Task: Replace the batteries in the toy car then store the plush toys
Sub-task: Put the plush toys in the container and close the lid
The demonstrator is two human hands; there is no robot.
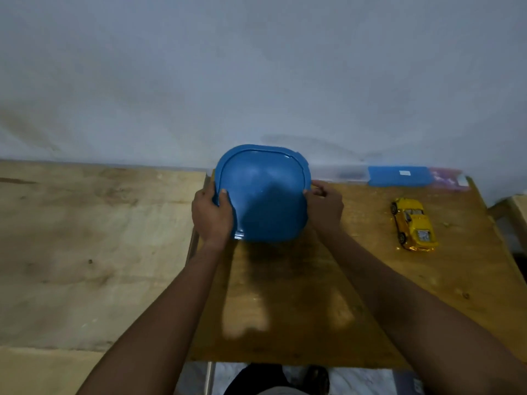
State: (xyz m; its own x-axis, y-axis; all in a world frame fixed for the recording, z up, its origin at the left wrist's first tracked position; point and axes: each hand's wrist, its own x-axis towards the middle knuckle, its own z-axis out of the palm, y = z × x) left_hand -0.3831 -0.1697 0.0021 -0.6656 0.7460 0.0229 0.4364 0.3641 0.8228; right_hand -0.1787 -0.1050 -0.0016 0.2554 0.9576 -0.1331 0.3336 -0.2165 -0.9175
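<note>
Left grip: curled round blue lid at its left edge
Right grip: clasping its right edge (fingers curled)
Toy car: well apart, near counter's right edge

Dim, bluish cast, soft blur throughout; wide-angle bowing at edges

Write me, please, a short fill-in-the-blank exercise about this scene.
1. The left hand and the right hand grip a lid whose colour is ____.
2. The toy car on the table is ____ in colour.
3. From the person's side, the toy car lies to the ____ of the lid.

Missing words: blue; yellow; right.
</note>
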